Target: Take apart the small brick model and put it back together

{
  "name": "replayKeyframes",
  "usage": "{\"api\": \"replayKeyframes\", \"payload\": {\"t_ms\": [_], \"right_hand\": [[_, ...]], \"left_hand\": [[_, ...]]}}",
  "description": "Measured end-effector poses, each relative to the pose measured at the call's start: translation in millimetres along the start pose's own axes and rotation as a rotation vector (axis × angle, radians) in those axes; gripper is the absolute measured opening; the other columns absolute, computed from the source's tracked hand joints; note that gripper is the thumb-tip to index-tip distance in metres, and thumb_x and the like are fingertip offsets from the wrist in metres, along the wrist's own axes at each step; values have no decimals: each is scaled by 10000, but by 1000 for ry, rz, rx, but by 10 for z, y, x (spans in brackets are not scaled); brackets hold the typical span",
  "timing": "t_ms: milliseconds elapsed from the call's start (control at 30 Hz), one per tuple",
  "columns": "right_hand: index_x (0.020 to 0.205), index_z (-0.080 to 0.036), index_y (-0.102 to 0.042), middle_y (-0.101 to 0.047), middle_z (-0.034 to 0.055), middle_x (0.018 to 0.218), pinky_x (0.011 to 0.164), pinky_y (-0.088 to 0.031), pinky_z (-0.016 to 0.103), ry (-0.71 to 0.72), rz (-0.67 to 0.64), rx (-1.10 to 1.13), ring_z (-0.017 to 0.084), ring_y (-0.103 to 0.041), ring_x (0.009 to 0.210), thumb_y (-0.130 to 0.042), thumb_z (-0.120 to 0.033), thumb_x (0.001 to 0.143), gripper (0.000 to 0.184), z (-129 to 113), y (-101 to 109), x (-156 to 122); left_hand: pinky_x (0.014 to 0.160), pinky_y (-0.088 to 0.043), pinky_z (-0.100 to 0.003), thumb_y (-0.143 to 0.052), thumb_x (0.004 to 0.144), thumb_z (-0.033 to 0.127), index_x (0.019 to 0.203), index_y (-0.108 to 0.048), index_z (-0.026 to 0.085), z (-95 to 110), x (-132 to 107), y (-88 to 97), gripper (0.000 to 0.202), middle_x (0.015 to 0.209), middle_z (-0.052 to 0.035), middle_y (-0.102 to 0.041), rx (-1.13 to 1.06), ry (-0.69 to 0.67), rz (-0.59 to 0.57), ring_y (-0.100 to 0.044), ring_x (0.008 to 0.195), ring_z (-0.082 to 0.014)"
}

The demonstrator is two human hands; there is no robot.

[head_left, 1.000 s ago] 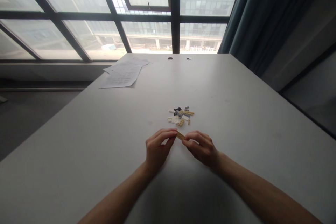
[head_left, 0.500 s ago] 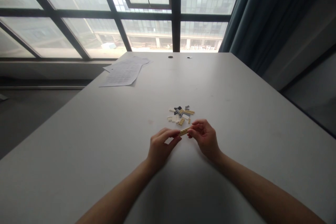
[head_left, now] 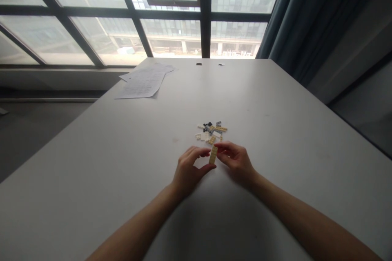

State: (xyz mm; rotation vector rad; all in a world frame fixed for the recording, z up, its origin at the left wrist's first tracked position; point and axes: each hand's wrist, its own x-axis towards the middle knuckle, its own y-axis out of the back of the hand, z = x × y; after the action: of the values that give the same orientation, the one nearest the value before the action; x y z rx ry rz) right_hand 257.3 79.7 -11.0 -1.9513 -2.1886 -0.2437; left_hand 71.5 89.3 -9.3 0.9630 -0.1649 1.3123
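Note:
Between my two hands is a tan toy building brick [head_left: 213,155], long and narrow, held nearly upright above the table. My left hand [head_left: 191,170] has its thumb at the brick's lower end and its fingers by the left side. My right hand [head_left: 237,161] closes its fingertips on the upper end from the right. Just beyond the hands lies a loose pile of building bricks [head_left: 211,130] in tan, white, grey and black; the fingers hide a little of its near edge.
The white table [head_left: 122,171] stretches toward a large window [head_left: 171,36]. Printed papers [head_left: 143,83] lie at the far left, and two round holes sit near the table's far edge. A dark blue curtain [head_left: 294,24] hangs at the right.
The tan brick has turned from lying nearly sideways to nearly upright. My left thumb has moved under its lower end, and my right fingers have shifted left to its top.

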Motion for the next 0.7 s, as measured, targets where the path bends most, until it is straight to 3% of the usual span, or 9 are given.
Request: {"api": "replayKeyframes", "payload": {"t_ms": [167,267,500,700], "right_hand": [[1108,-226,-678,-665,54,970,762,-518,317,57,-79,-1,161,-621,830,-599,-231,858,262,12,-16,-13],[1134,-233,-673,-658,53,956,745,-520,312,62,-90,-6,156,-617,814,-586,-224,863,285,33,-22,-15],[1162,-241,-662,-651,48,958,734,-517,296,73,-100,0,146,-612,807,-569,-193,863,317,54,-18,-16],[1204,-234,-633,-653,49,982,735,-516,291,67,-119,-16,138,-604,805,-552,-167,857,363,61,-20,-16]], "left_hand": [[805,-531,-366,-802,685,340,1214,-516,237,-44,-6,-8,611,1075,-88,-619,43,-22,-13,-600,970,-223],[859,-520,-400,-796,688,366,1279,-466,251,-54,-10,-6,686,1135,-100,-582,73,-27,-16,-572,1052,-250],[879,-515,-414,-788,689,397,1267,-469,240,-38,-3,-2,678,1139,-101,-571,117,-26,6,-565,1063,-260],[902,-506,-417,-787,699,336,1137,-527,226,-16,15,-6,521,1109,-90,-582,108,-48,19,-569,1055,-247]]}}
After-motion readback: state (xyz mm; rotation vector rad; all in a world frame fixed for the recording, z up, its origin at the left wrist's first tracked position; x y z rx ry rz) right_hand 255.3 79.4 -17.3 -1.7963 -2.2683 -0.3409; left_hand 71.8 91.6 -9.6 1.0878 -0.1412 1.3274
